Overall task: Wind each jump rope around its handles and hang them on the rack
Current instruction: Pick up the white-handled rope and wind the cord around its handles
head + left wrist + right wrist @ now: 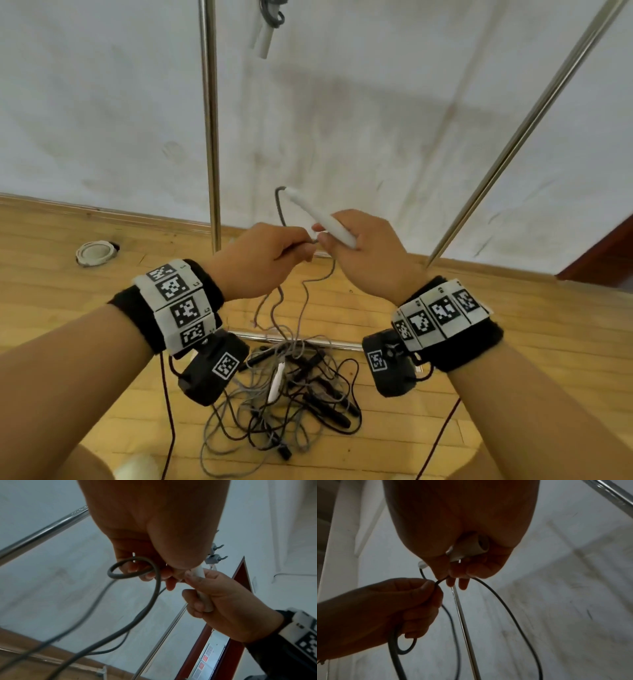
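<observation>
My right hand (359,246) grips a white jump-rope handle (318,216) that points up and to the left. A grey rope (280,209) loops out of its tip and runs into my left hand (270,257), which pinches it beside the right hand. In the left wrist view the grey rope (133,568) curls around my left fingers (145,574), next to the white handle (204,597). In the right wrist view the handle (469,547) sits in my palm. The rope trails down to a tangled pile (291,387) of grey and black ropes on the floor.
Metal rack poles (210,120) (534,116) rise in front of a white wall. A wound white-handled rope (267,27) hangs at the top. A second white handle (276,380) and black handles (335,411) lie in the pile. A round white fitting (96,253) sits on the wooden floor.
</observation>
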Demonstrator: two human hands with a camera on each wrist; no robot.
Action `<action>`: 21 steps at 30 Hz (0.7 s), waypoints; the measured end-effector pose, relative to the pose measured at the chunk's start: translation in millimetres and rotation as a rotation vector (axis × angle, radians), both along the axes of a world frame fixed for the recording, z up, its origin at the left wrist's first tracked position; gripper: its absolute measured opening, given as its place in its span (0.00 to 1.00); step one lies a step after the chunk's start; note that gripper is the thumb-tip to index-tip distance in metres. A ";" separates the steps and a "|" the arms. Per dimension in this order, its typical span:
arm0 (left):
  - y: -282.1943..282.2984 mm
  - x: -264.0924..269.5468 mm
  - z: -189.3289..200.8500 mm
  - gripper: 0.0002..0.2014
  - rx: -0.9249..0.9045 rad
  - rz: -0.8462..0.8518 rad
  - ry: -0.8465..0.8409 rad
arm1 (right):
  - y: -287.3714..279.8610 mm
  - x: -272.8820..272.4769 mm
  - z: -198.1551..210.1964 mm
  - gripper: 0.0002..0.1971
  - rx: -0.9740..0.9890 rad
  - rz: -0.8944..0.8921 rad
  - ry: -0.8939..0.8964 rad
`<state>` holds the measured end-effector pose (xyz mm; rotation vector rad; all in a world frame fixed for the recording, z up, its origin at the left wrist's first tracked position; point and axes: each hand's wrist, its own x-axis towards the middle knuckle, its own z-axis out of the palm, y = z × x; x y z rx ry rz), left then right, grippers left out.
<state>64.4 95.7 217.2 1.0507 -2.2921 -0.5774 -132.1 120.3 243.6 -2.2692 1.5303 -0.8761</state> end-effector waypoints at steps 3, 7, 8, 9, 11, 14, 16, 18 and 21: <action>-2.1 1.8 4.9 0.11 -0.033 0.022 0.046 | -2.3 5.1 9.2 0.13 -0.035 -0.022 0.233; -5.5 9.6 6.6 0.10 -0.018 0.034 -0.020 | -3.0 1.5 13.2 0.10 -0.161 -0.050 0.333; -5.8 11.2 6.1 0.10 0.003 0.038 -0.041 | -3.5 0.1 11.6 0.10 -0.182 -0.070 0.308; -6.3 12.8 4.9 0.10 0.015 0.045 -0.071 | -4.2 -1.1 9.0 0.10 -0.198 -0.089 0.278; -7.0 15.7 -0.6 0.11 0.026 0.059 -0.154 | -5.0 -3.1 2.9 0.10 -0.215 -0.116 0.217; -7.2 20.5 -8.3 0.09 0.035 0.063 -0.293 | -9.2 -8.8 0.5 0.11 -0.220 -0.128 0.099; -8.1 23.6 -9.8 0.05 0.084 0.065 -0.251 | -12.5 -15.2 2.4 0.12 -0.217 -0.133 0.037; -8.7 25.7 -8.7 0.05 0.169 0.084 -0.139 | -15.1 -21.2 2.1 0.12 -0.193 -0.142 0.000; -7.4 26.1 -10.7 0.08 0.288 0.097 -0.072 | -21.6 -31.7 0.4 0.13 -0.185 -0.202 -0.086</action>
